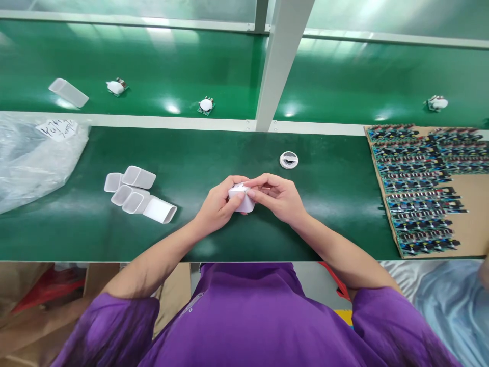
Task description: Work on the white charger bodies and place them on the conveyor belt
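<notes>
A small white charger housing [246,205], with several slots on its upper face, is held just above the green bench in front of me. My left hand [216,208] grips it from the left, the thumb lying across its front. The thumb and forefinger of my right hand [281,200] close on its right upper corner; the other fingers curl behind. Whether a smaller part sits between those right fingertips cannot be seen. Beyond my right hand lies a white ring-shaped roll [289,160]. Several empty white sleeve-like housings [159,209] lie grouped to the left of my left hand.
Cardboard [473,214] on the right bears rows of circuit boards [416,196]. A clear plastic bag [34,158] lies far left. On the raised green shelf [160,66] are another white housing [69,93] and several small boards with white blobs [206,105]. A white post [280,56] rises mid-bench.
</notes>
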Motion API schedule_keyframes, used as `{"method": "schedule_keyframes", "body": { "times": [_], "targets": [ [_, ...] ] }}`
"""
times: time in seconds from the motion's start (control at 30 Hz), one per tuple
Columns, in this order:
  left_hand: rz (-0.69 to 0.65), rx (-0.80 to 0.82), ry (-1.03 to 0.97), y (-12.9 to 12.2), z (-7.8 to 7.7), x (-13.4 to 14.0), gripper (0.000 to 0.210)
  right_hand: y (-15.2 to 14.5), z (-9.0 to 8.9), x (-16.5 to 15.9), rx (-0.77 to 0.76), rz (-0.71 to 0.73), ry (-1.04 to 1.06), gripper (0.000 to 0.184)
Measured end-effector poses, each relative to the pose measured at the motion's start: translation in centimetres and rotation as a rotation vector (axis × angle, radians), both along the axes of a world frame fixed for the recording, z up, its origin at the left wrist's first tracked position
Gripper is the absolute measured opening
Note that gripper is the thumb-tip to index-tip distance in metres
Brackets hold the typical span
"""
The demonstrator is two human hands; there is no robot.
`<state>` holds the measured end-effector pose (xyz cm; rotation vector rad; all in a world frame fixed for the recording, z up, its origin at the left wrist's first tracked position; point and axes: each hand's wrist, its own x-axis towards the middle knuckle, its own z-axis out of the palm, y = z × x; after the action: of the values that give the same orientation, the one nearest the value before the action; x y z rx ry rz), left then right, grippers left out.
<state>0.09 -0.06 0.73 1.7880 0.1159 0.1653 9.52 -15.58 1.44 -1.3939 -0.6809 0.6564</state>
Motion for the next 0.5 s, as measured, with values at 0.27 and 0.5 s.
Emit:
{"method": "schedule_keyframes", "body": {
  "times": [0.27, 0.5],
  "targets": [
    [0.008, 0.015, -0.003, 0.0, -0.5, 0.0, 0.035, -0.2, 0.1, -0.1, -0.034, -0.005, -0.023, 0.032],
    [0.036, 0.200, -0.074, 0.0, -1.1, -0.1, 0.026, -0.6, 0.3, -0.5, -0.069, -0.037, -0.264, 0.017]
  ]
}}
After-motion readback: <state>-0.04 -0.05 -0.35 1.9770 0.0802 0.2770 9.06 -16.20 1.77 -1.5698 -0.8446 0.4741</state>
